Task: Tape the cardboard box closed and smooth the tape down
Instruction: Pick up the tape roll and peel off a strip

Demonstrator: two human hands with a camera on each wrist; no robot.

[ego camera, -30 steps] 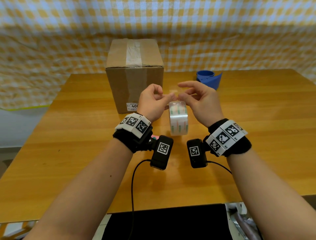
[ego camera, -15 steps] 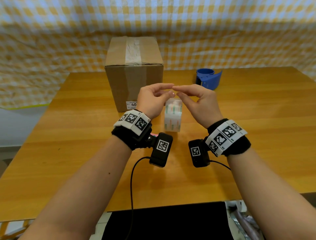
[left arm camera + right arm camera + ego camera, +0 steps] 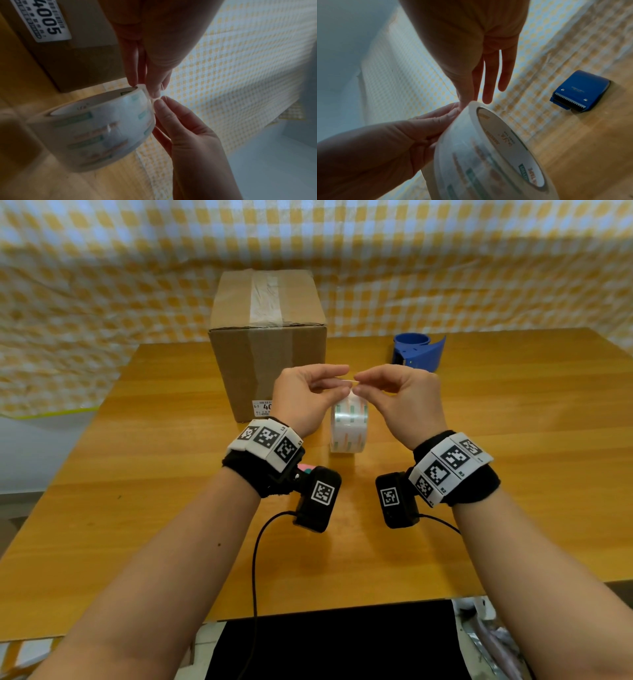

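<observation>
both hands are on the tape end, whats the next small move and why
Probably pull the free end up off the roll to draw out a strip. Both the left hand and right hand pinch the tape end at the roll's top, little tape is unrolled, and the box stands just behind.

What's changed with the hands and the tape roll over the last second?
Both hands, left hand and right hand, have settled with fingertips together at the top of the tape roll, now pinching its free end. The roll hung in the air a second ago and now appears to stand on the table. The cardboard box and blue dispenser stayed put.
</observation>
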